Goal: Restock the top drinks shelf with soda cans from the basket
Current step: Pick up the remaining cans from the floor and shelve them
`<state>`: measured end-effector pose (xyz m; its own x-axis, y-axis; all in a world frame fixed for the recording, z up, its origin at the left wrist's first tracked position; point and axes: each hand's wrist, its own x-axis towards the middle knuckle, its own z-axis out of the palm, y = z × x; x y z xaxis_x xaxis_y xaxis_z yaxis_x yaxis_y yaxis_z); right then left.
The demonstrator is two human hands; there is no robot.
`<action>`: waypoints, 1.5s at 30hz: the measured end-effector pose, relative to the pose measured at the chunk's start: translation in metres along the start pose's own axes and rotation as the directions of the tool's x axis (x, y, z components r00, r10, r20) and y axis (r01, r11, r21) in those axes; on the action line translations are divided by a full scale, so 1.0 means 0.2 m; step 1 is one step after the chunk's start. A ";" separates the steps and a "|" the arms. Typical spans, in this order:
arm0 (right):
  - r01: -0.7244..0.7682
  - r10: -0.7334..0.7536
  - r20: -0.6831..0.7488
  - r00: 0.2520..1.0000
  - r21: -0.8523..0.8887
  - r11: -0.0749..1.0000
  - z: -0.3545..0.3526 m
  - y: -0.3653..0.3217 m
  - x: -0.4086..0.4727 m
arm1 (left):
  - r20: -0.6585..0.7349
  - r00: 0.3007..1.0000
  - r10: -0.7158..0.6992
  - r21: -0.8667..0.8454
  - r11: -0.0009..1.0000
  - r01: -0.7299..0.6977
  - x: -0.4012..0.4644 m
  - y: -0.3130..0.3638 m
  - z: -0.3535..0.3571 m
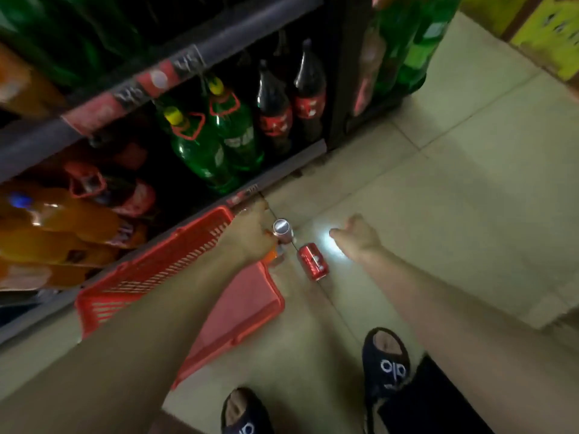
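Note:
A red plastic basket (131, 277) lies on the tiled floor beside the drinks shelving. My left hand (250, 236) reaches over the basket's far corner and grips an upright soda can (282, 228), whose silver top faces me. A second red soda can (312, 261) lies on its side on the floor just right of the basket. My right hand (357, 234) hovers over the floor to the right of that lying can, fingers loosely spread and holding nothing.
Low shelves (131, 98) at left hold green, dark cola and orange bottles. A pack of green bottles (404, 48) stands at the shelf end. Yellow boxes (551, 29) sit at top right. My two sandalled feet (385, 364) stand on the pale tiles below.

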<state>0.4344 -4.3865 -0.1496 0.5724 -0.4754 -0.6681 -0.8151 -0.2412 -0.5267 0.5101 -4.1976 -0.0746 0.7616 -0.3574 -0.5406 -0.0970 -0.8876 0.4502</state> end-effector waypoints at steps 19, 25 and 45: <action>-0.017 0.035 0.173 0.984 -0.106 0.994 0.96 0.69 0.99 | -0.047 0.992 -0.118 0.169 0.978 0.124 0.85 -0.49 1.00; -0.150 0.030 0.327 0.945 0.349 0.925 0.77 0.52 0.94 | -0.120 0.993 -0.005 0.103 0.995 0.017 0.80 -0.42 0.77; 0.226 -0.624 0.465 0.628 0.658 0.718 -0.59 -2.15 -1.89 | -0.689 0.714 -0.123 -0.313 0.939 -0.141 -1.41 0.29 -2.22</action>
<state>0.5584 -4.2040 0.3917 0.9095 0.2456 -0.3353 -0.3972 0.2762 -0.8752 0.5732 -4.0190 0.4194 0.9974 0.0536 0.0483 0.0022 -0.6921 0.7218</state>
